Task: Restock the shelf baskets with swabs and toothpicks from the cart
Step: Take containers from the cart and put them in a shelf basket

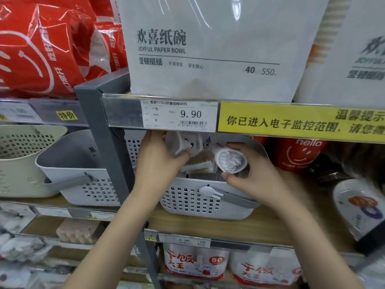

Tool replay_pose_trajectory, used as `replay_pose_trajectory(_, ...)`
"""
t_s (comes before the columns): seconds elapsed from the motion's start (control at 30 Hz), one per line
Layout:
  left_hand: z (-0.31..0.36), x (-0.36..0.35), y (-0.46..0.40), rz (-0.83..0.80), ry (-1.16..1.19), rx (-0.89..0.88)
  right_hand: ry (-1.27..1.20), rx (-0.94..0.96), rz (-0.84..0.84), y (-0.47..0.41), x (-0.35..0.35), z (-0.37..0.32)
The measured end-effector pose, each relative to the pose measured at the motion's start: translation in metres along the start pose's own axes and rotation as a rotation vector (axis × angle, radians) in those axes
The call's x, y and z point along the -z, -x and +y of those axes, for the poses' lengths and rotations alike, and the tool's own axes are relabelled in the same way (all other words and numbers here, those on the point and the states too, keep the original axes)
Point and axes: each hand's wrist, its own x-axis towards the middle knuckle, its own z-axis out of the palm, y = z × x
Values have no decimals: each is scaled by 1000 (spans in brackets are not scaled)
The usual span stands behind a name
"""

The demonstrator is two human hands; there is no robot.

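2 round clear swab tubs | over white basket

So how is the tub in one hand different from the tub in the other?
The right hand holds its tub tipped, end toward the camera, showing white swab tips. The left hand holds its tub side-on, partly hidden under the shelf edge, contents unseen. Both are small, pale tubs held above the basket.
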Motion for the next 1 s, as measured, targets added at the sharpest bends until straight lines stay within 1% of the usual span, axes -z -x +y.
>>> replay_pose_trajectory(0.17, 12, 18, 45, 42, 386, 160, -16, 75, 45, 20, 8, -9)
replay_pose_trajectory(0.33, 11, 43, 82, 63, 657, 231, -33, 213, 33, 41, 9, -26)
replay_pose_trajectory(0.4, 6, 57, 95, 96, 763, 291, -95, 264, 42, 49, 5, -35)
replay_pose_trajectory(0.5, -10, 79, 114, 130, 929, 443, -267, 304, 34, 62, -5, -55)
replay_pose_trajectory(0.6, -33, 101, 132, 163, 1019, 595, -421, 280, -40, 73, -21, -81)
replay_pose_trajectory(0.73, -58, 133, 155, 213, 1125, 726, -495, 204, -184, 78, -61, -119)
replay_pose_trajectory(0.83, -73, 166, 177, 258, 1145, 746, -563, 185, -322, 78, -104, -151)
replay_pose_trajectory(1.0, -104, 242, 222, 382, 1090, 760, -685, 190, -527, 86, -178, -220)
